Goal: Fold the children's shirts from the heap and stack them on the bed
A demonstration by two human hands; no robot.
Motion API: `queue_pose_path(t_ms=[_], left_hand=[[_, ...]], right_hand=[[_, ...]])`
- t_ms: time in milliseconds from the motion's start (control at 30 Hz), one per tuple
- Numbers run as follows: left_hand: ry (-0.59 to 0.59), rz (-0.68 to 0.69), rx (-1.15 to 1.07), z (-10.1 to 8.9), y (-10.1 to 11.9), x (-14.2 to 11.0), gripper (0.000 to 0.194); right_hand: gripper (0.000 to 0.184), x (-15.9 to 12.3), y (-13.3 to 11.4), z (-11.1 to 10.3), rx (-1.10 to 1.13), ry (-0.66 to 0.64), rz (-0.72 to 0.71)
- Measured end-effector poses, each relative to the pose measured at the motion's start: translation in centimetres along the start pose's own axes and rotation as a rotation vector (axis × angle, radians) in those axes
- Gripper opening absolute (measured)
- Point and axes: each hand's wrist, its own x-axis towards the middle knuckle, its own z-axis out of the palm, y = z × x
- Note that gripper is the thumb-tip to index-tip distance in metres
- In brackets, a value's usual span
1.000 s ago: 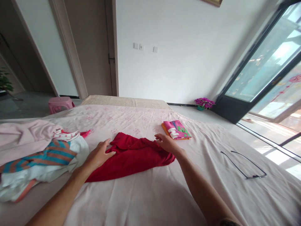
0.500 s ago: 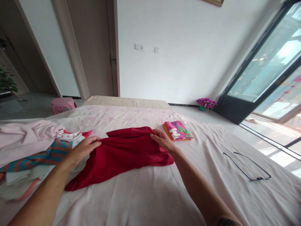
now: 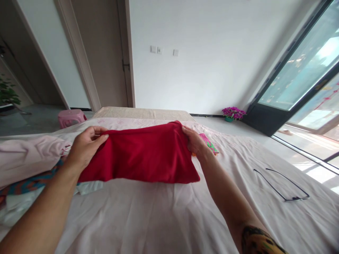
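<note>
A red garment (image 3: 148, 153) is stretched between my two hands above the bed, its lower part hanging down; which kind of garment it is I cannot tell. My left hand (image 3: 88, 144) pinches its upper left corner between thumb and fingers. At the upper right corner, my right hand (image 3: 194, 141) grips the cloth, its thumb partly hidden behind the fabric. Behind that hand lies a folded pink and orange cloth (image 3: 210, 144), mostly covered from sight. To the left, my left forearm crosses in front of a heap of clothes with a pale pink garment (image 3: 31, 155) on top.
Black-framed glasses (image 3: 291, 198) lie on the right of the pale bedsheet (image 3: 233, 215). Beyond the bed are a pink stool (image 3: 71, 118), purple flowers (image 3: 233, 113) in a green pot and a glass door (image 3: 288, 81).
Both hands have risen, lifting the red garment's top edge and drawing it straighter. My left hand also moved a little left. The garment now hides more of the folded cloth.
</note>
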Motion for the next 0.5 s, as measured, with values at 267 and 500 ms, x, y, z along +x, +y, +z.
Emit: queue_pose_path(t_ms=[267,500], left_hand=[[-0.003,0.155,0.318,3.3,-1.3,-2.1,0.034],[-0.302,0.318,0.774,5.4,-6.6,-6.4,0.033]], right_hand=[[0.052,0.1,7.0,-4.3,-0.590,0.146,0.188],[0.072,-5.5,8.5,-5.5,-0.998,-0.052,0.337]])
